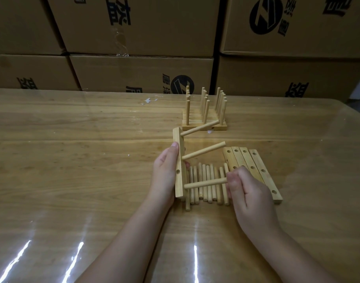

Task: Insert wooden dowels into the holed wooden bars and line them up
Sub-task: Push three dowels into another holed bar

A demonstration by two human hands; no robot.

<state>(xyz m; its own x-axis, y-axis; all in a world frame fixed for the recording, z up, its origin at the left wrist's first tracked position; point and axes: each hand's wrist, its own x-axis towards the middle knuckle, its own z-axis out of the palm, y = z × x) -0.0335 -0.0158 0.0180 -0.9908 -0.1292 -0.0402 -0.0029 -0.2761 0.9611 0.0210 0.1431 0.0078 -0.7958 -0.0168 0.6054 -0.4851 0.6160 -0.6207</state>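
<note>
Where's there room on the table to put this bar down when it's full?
The table is bare left of the left hand, and right of the finished racks, behind the empty bars. It is crowded between the hands: loose dowels lie beside the bar, and the right hand pinches a dowel there.

Loose dowels [207, 182] lie mid table [73, 160]; bar w/ dowels [178, 184] just left of them, empty holed bars [256, 166] just rt; finished bars w/ upright dowels [195, 127] behind, nr far edge; cardboard boxes [134, 37] beyond.
</note>
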